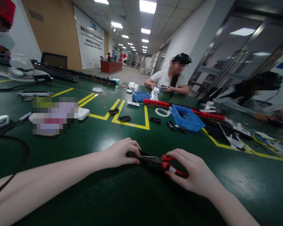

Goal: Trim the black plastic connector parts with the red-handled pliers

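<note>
My right hand (194, 174) is closed around the red and black handles of a pair of pliers (166, 164) just above the green table (132, 194). The plier jaws point left toward my left hand (122, 153). My left hand is curled shut on a small black part (132, 154), which sits at the plier tips. Most of that part is hidden under my fingers.
A blue bin (187, 118) stands beyond my hands, with black parts (124, 118) and a white ring (162, 112) near yellow tape lines. Another blue bin (141, 96) sits farther back. A person sits across the table, another at the right. A black cable (23, 150) curves at left.
</note>
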`<state>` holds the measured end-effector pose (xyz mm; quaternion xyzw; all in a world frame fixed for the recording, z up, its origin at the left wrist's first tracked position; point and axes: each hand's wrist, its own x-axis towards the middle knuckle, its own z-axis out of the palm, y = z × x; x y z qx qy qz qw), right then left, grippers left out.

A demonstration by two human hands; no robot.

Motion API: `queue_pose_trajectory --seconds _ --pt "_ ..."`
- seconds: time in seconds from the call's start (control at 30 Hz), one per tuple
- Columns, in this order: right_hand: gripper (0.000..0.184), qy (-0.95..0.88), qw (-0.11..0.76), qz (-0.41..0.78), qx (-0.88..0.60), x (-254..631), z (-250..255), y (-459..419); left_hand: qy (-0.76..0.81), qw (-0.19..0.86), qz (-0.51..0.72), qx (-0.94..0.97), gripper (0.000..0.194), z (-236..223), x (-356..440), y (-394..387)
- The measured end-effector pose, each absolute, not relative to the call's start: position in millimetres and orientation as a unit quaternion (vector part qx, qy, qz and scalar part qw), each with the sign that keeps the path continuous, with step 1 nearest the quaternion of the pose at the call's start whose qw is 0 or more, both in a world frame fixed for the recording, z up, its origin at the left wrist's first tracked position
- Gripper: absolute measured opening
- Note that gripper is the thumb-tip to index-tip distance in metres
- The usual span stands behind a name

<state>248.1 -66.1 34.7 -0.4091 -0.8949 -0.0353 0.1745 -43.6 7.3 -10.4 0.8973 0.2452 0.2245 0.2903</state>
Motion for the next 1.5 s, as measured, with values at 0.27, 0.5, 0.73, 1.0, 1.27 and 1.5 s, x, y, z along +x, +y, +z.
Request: queue_pose_trajectory --seconds 0.27,0.5,0.73,1.0,1.27,1.5 --pt "0.029 -0.890 0.174 0.002 -0.421 245.5 28.0 -64.2 0.244 0.290 0.225 0.898 0.006 -8.8 -44.1 6.7" --pt "0.029 -0.890 0.165 0.008 -0.424 246.6 28.7 -62.9 0.240 0.287 0.230 0.899 0.007 -10.8 -43.5 7.9" --pt "0.028 -0.893 0.166 -0.022 -0.418 249.4 35.1 -64.8 0.240 0.283 0.229 0.900 0.009 -14.0 -44.2 9.1" --pt "0.029 -0.894 0.162 -0.023 -0.418 251.0 34.7 -64.9 0.241 0.281 0.233 0.899 0.009 -13.5 -43.9 9.1" --pt "0.028 -0.893 0.151 -0.008 -0.424 249.6 34.6 -64.8 0.239 0.284 0.235 0.898 0.008 -12.9 -44.3 8.8" --pt "0.028 -0.891 0.142 0.006 -0.431 247.5 31.6 -63.2 0.240 0.289 0.230 0.898 0.009 -11.9 -44.4 8.8"
